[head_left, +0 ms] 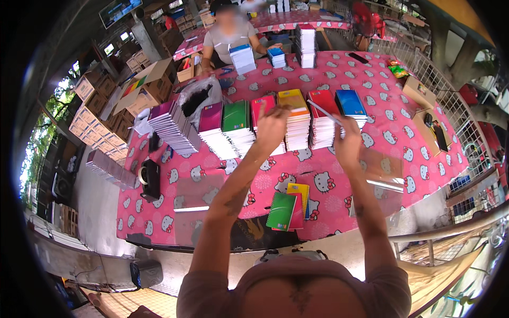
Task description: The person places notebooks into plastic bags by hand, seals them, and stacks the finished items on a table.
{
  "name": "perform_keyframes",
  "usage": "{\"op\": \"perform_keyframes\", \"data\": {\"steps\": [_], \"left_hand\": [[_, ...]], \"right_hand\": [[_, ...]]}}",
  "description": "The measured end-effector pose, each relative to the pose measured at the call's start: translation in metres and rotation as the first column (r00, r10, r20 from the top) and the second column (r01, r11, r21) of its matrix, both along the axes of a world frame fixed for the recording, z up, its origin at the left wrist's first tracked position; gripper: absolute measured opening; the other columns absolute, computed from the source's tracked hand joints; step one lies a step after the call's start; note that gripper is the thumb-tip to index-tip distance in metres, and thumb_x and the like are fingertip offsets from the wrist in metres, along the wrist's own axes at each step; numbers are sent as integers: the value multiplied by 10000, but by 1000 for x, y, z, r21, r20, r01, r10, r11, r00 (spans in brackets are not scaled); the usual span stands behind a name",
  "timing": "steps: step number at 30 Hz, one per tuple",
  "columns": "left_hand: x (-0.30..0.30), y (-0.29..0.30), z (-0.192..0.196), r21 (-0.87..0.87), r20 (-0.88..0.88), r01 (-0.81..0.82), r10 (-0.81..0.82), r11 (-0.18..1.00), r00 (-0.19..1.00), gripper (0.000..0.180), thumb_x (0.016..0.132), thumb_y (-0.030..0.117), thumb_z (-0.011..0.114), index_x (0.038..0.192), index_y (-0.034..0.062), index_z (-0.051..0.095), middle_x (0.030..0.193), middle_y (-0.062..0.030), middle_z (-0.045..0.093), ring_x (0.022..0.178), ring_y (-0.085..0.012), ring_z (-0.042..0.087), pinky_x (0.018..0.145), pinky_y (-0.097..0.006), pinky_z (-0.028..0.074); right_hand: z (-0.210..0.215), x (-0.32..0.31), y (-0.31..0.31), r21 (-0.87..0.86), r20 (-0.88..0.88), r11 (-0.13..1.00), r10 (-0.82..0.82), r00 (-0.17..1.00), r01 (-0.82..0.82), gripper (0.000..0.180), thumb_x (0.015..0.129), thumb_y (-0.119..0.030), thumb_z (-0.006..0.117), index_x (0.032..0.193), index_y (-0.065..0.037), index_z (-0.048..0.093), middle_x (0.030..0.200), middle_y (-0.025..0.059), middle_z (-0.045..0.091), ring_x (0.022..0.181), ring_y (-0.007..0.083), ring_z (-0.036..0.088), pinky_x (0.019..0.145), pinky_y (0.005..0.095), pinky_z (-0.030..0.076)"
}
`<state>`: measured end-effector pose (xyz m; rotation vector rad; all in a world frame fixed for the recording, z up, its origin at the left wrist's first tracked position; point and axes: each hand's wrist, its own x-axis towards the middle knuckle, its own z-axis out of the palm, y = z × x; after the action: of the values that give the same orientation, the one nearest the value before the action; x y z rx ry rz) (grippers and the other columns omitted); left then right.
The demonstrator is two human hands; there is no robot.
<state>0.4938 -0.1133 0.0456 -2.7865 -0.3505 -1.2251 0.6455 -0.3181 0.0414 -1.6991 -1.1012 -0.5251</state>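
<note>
My right hand (348,139) grips a thin notebook (324,112), seen almost edge-on, above the stack of red notebooks (322,124). My left hand (272,126) reaches over the pink notebook stack (259,103), its fingers apart at the near left side of the yellow notebook stack (297,124); I see nothing held in it. To the left stand green (237,119) and purple (212,119) stacks, and to the right a blue stack (351,103). Closer to me, several spiral notebooks lie fanned, with a green one (281,211) on top.
A leaning purple stack (172,127), a plastic bag (209,95) and a black tape dispenser (150,179) occupy the left side. Clear sheets (384,172) lie on the pink tablecloth (323,183). Across the table, a person (228,37) sits behind more notebook stacks (306,47). Cardboard boxes (143,93) stand left.
</note>
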Motion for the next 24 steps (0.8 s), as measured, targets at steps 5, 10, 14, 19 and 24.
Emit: {"op": "perform_keyframes", "data": {"steps": [5, 10, 14, 19, 24], "left_hand": [[-113, -102, -6, -491, 351, 163, 23, 856, 936, 262, 941, -41, 528, 1185, -26, 623, 1117, -187, 695, 1026, -357, 676, 878, -381, 550], [-212, -167, -139, -540, -169, 221, -361, 812, 917, 453, 873, -17, 608, 1324, 2, 566, 1416, -279, 472, 1373, -382, 441, 1116, -476, 406], [-206, -175, -145, -768, -42, 80, -175, 635, 984, 617, 879, 107, 668, 1439, -4, 432, 1441, -282, 435, 1352, -407, 452, 1070, -444, 437], [-165, -186, -194, -828, 51, 53, -19, 559, 999, 716, 915, 204, 680, 1477, -55, 320, 1439, -283, 446, 1303, -369, 514, 1043, -392, 439], [-144, -102, -134, -679, 13, -61, 95, 732, 995, 693, 935, 193, 640, 1495, -34, 300, 1514, -289, 357, 1426, -415, 342, 1156, -474, 306]], "right_hand": [[-97, -53, -70, 505, -554, 755, 656, 513, -420, 306, 848, 138, 568, 1070, -68, 602, 1130, 59, 636, 1112, 205, 603, 936, 333, 479], [-168, -102, -79, -147, -677, 697, 447, 585, -702, 237, 870, 32, 521, 1071, -64, 601, 1366, 89, 561, 1282, 240, 511, 1050, 343, 404], [-186, -124, -86, -16, -790, 936, 204, 579, -352, 380, 914, 36, 536, 1283, -52, 513, 1423, 146, 502, 1314, 271, 483, 1082, 353, 380], [-187, -169, -73, -73, -827, 929, 147, 543, -363, 648, 956, -76, 550, 1517, 4, 236, 1515, 187, 376, 1394, 279, 383, 1143, 360, 298], [-182, -149, -73, 90, -898, 950, 207, 387, -299, 633, 962, -136, 589, 1503, 7, 294, 1535, 185, 326, 1435, 288, 309, 1174, 403, 250]]}}
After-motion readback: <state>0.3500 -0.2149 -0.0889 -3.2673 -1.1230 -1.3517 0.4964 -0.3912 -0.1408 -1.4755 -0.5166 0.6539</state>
